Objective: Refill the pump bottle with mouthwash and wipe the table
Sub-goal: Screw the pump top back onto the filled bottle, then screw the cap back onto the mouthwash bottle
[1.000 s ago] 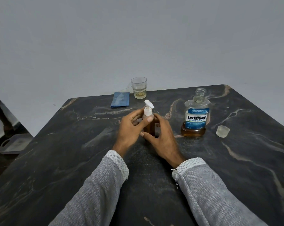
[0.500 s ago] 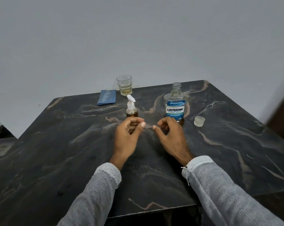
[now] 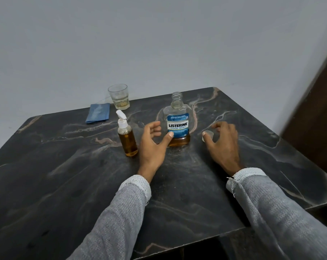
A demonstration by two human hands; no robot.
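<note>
The pump bottle [image 3: 127,139] stands upright on the dark marble table [image 3: 65,175], filled with amber liquid, white pump on top. To its right stands the uncapped mouthwash bottle [image 3: 178,121] with a blue label and a little amber liquid at the bottom. My left hand [image 3: 153,143] is open, fingers spread, its thumb touching the mouthwash bottle's lower left side. My right hand [image 3: 222,143] is open over the clear cap [image 3: 208,135], thumb beside it, fingers arched above it. A folded blue cloth [image 3: 98,112] lies at the far left edge.
A glass [image 3: 119,96] with a little pale liquid stands at the table's back edge next to the cloth. A grey wall is behind the table. A dark brown panel [image 3: 316,109] is at the right. The table's front edge is close to me.
Both hands let go of the pump bottle and moved right: the left to the mouthwash bottle, the right over the cap. The camera pulled back and turned.
</note>
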